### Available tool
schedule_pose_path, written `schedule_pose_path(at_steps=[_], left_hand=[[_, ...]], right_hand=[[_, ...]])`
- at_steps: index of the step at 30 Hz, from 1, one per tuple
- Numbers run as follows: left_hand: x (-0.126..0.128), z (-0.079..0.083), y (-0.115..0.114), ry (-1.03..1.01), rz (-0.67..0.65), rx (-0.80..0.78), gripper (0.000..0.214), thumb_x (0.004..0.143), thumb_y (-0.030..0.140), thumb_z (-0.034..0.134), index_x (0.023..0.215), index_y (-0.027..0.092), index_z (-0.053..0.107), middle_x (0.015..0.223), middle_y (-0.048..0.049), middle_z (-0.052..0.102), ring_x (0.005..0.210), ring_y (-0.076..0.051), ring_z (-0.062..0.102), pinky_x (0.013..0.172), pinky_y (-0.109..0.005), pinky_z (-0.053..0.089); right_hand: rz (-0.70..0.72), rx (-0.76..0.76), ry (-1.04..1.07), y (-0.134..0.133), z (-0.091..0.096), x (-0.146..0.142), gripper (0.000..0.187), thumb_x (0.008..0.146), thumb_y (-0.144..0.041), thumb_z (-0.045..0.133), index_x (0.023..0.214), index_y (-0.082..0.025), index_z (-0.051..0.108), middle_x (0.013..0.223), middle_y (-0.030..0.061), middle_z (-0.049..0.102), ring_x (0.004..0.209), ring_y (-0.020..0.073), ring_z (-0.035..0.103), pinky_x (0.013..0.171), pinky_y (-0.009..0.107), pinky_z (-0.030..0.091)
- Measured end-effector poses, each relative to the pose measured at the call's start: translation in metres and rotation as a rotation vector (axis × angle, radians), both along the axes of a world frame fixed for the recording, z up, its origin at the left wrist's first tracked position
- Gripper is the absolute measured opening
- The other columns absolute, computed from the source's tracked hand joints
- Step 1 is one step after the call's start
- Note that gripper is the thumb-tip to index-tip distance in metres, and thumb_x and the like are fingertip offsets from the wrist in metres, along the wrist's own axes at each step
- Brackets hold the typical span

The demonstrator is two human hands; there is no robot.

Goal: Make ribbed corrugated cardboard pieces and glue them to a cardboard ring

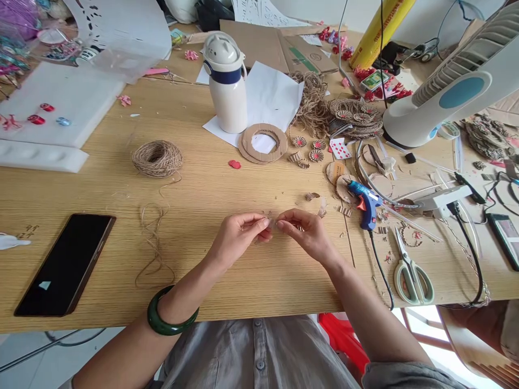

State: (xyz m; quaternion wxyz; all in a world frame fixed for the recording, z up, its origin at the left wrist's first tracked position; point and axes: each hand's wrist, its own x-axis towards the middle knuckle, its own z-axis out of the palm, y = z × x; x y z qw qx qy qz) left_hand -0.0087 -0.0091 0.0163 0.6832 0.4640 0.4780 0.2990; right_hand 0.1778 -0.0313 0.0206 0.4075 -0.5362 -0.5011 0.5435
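**Scrap (272, 222) pinched between our two hands**

We held the scrap above the grainy wooden table (203, 270), near its front edge. It was small, pale and mostly hidden, so we could not tell its material. The fingers of our left hand (239, 237) and right hand (304, 233) clamped it from either side. A glossy green bangle (172, 312) circled our left wrist. To the left lay a hairy ball of jute twine (157, 159), with a loose, wavy strand (153, 243) below it. Ahead sat a corrugated cardboard ring (263, 143) and small ridged cardboard rosettes (316, 155). To the right lay a blue glue gun (365, 202) and scissors (411, 275) with pale green plastic loops.
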Motion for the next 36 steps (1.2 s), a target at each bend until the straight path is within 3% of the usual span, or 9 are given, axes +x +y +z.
schedule_pose_path(at_steps=[5,9,12,17,25,32,36], left_hand=[[0.002,0.002,-0.004,0.042,0.017,0.070,0.034,0.084,0.046,0.069,0.094,0.014,0.072,0.080,-0.0063,0.074,0.069,-0.018,0.070,0.068,-0.029,0.057],[0.003,0.007,-0.011,0.283,0.180,0.568,0.023,0.092,0.036,0.062,0.102,0.020,0.074,0.104,-0.0071,0.074,0.092,-0.019,0.069,0.083,-0.029,0.056],[0.003,0.007,-0.015,0.411,0.119,0.794,0.020,0.094,0.029,0.059,0.102,0.024,0.077,0.103,-0.0058,0.075,0.098,-0.019,0.068,0.092,-0.029,0.052],[0.008,0.001,-0.016,0.388,0.049,0.727,0.018,0.091,0.033,0.063,0.099,0.025,0.077,0.099,-0.0050,0.077,0.093,-0.021,0.071,0.088,-0.031,0.054],[0.004,-0.002,-0.015,0.357,-0.016,0.660,0.022,0.095,0.034,0.058,0.099,0.023,0.077,0.101,-0.0049,0.078,0.089,-0.020,0.072,0.082,-0.028,0.054],[0.001,-0.001,-0.018,0.648,-0.074,0.879,0.025,0.097,0.032,0.053,0.099,0.023,0.076,0.096,-0.0081,0.077,0.086,-0.021,0.070,0.078,-0.029,0.047],[0.003,-0.002,-0.016,0.667,-0.018,0.916,0.022,0.096,0.029,0.053,0.096,0.022,0.073,0.094,-0.0082,0.076,0.083,-0.020,0.069,0.075,-0.027,0.044]], right_hand=[[0.018,-0.020,0.052,-0.001,-0.004,-0.003,0.028,0.077,-0.046,0.076,0.075,-0.019,0.071,0.069,-0.0002,0.067,0.064,0.0122,0.056,0.061,0.025,0.042],[-0.083,-0.073,0.127,-0.002,-0.008,-0.004,0.028,0.075,-0.046,0.077,0.075,-0.019,0.070,0.063,-0.0023,0.061,0.055,0.0093,0.048,0.052,0.024,0.035],[-0.134,-0.071,0.136,-0.002,-0.007,-0.005,0.026,0.075,-0.044,0.078,0.076,-0.019,0.070,0.064,-0.0022,0.062,0.055,0.0091,0.048,0.051,0.024,0.035],[-0.076,-0.029,0.162,-0.005,-0.006,-0.007,0.021,0.077,-0.042,0.076,0.079,-0.021,0.074,0.070,0.0000,0.068,0.061,0.0113,0.056,0.058,0.025,0.044],[-0.043,0.015,0.146,-0.005,-0.013,-0.004,0.015,0.079,-0.038,0.076,0.081,-0.023,0.077,0.073,0.0001,0.071,0.064,0.0124,0.060,0.062,0.025,0.048],[-0.040,-0.012,0.191,-0.006,-0.018,-0.005,0.017,0.080,-0.039,0.075,0.083,-0.023,0.076,0.069,-0.0015,0.066,0.058,0.0102,0.052,0.056,0.024,0.042],[-0.051,-0.049,0.228,-0.006,-0.016,-0.005,0.019,0.078,-0.041,0.077,0.081,-0.022,0.075,0.066,-0.0021,0.063,0.056,0.0094,0.049,0.053,0.023,0.038]])
